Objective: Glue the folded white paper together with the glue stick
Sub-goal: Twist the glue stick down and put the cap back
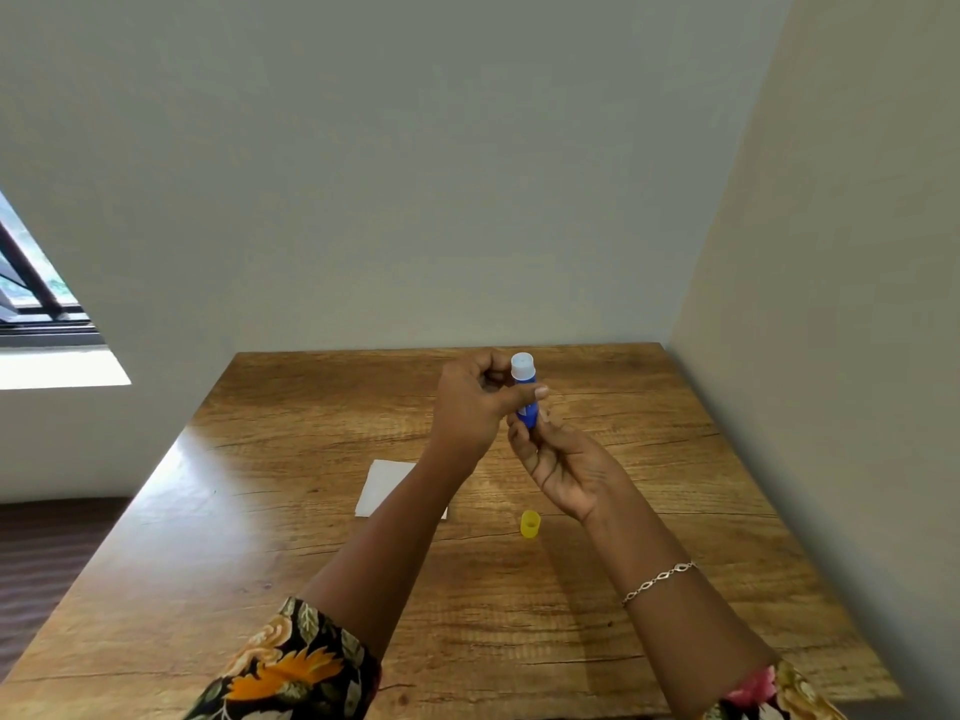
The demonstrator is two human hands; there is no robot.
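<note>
A blue glue stick with its pale glue end pointing up is held upright above the wooden table, uncapped. My left hand grips its upper body with thumb and fingers. My right hand holds its lower end from below. The yellow cap stands on the table below my hands. The folded white paper lies flat on the table, partly hidden behind my left forearm.
The table sits in a corner, with a wall at its far edge and another wall along its right side. A window is at the far left. A bracelet is on my right wrist.
</note>
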